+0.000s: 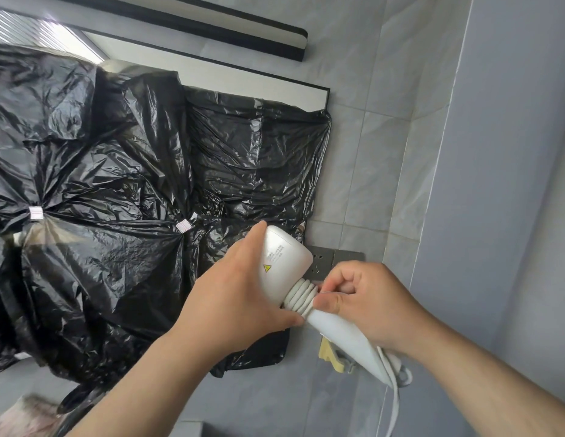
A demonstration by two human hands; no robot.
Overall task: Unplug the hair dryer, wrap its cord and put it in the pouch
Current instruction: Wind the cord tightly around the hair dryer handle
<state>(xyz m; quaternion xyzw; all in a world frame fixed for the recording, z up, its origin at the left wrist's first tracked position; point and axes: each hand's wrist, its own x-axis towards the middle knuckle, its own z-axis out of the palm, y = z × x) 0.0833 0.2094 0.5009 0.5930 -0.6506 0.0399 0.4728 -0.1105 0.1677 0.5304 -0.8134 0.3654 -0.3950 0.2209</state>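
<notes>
A white hair dryer (282,257) is held up in front of the wall. My left hand (240,298) grips its body from the left. Several turns of its white cord (300,294) are wound around the top of the handle (341,339). My right hand (366,298) pinches the cord against those coils. The loose end of the cord (396,392) hangs down past the handle's lower end. No pouch is in view.
A grey wall socket plate (325,263) sits just behind the dryer on the tiled wall. Black plastic sheeting (133,184) covers a large mirror at left. A yellowish object (330,353) lies below the handle. A grey wall corner (448,152) rises at right.
</notes>
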